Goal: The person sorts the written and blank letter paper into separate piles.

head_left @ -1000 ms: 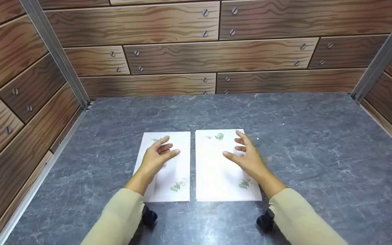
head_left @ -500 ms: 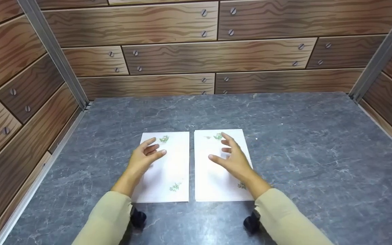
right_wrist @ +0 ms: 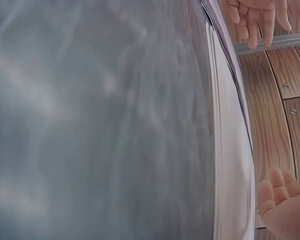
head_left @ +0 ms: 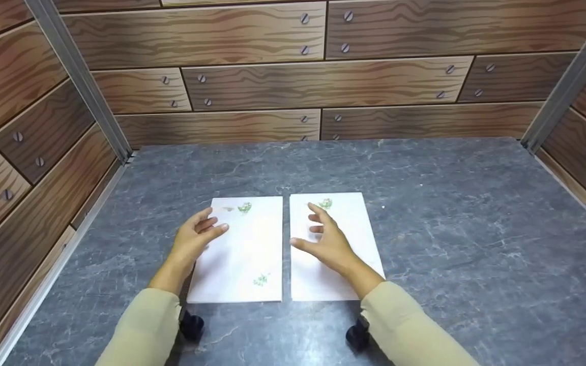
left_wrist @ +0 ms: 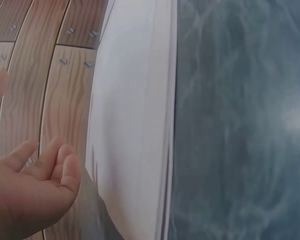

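Two white rectangular stacks of paper lie side by side with a narrow gap: the left stack [head_left: 255, 244] and the right stack [head_left: 364, 229]. Small green plant prints mark their corners. Over the left edge of the left stack hovers my left hand [head_left: 191, 244], fingers loosely bent, holding nothing. My right hand [head_left: 328, 246] hovers over the right stack, thumb apart from relaxed fingers, likewise holding nothing. In the left wrist view, layered sheets show along the edge of a white stack [left_wrist: 132, 100], beyond my left hand [left_wrist: 37, 195]. Both hands [right_wrist: 260, 17] appear in the right wrist view.
The stacks lie on a dark grey marbled table [head_left: 476, 229]. Wood-print panels [head_left: 252, 86] close off the back and both sides, with metal posts [head_left: 82, 81] in the corners. A black wrist device [head_left: 191, 326] hangs below each sleeve.
Both hands have drifted left over the stacks, keeping about the same spread and finger shape. More of the left stack now shows. The stacks have stayed in place.
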### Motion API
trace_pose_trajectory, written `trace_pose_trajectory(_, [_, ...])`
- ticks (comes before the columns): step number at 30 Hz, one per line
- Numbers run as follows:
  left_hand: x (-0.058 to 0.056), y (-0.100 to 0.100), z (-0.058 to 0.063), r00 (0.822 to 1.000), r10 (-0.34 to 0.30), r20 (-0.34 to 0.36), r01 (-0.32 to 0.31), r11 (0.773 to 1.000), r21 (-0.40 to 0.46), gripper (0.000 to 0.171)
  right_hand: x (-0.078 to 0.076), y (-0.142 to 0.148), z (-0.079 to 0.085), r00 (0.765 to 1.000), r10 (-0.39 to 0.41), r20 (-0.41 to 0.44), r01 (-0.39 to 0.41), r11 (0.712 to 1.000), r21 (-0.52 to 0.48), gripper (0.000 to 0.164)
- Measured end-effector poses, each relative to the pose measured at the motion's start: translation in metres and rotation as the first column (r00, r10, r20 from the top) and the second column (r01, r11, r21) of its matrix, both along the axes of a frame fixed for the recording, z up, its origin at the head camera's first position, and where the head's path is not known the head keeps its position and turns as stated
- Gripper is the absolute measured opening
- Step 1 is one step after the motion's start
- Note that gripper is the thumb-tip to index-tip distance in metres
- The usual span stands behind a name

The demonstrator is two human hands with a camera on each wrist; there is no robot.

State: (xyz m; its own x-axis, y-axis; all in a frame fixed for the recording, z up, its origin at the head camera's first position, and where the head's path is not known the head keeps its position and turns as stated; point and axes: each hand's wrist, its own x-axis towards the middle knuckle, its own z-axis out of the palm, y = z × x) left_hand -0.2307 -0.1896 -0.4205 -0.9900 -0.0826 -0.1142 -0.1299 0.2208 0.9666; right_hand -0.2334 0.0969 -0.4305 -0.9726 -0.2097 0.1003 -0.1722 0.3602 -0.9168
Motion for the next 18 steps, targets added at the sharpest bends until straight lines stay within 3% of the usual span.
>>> trace_pose_trajectory(10, [0.004,-0.020,-0.001,0.999,0.004,0.040,-0.002,0.998,-0.061,0.081,0.001,-0.014,-0.003,0.997,0.063,0.046,-0.064,0.998,0.014,0.087])
trace_pose_trajectory(18, [0.006,-0.028,-0.002,0.998,-0.013,0.054,0.016,0.999,-0.043,0.082,0.001,-0.021,-0.003,0.988,0.133,0.079,-0.137,0.990,0.039,0.088])
